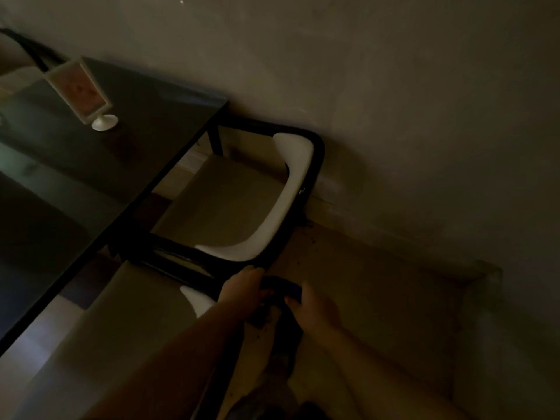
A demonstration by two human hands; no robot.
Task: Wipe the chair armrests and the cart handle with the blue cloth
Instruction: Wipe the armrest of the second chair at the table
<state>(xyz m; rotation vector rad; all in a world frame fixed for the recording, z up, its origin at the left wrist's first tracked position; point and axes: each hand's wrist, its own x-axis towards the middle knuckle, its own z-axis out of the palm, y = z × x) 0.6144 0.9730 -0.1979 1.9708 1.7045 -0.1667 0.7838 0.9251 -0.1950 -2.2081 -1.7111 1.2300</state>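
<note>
The room is dim. A chair with a white seat shell [295, 183] and a black tubular frame with armrests [316, 153] is pushed under a dark table. A second chair of the same kind [197, 301] stands nearer me. My left hand [245, 291] and my right hand [312, 307] both hold a dark blue cloth [281, 291] just below the near corner of the first chair's black frame. The cloth hangs down between the hands. No cart is in view.
A dark glass-topped table [91, 165] fills the left side, with a small white framed stand [88, 95] on it. A plain wall runs along the right and top. The pale floor [378, 283] lies to the right of the chairs.
</note>
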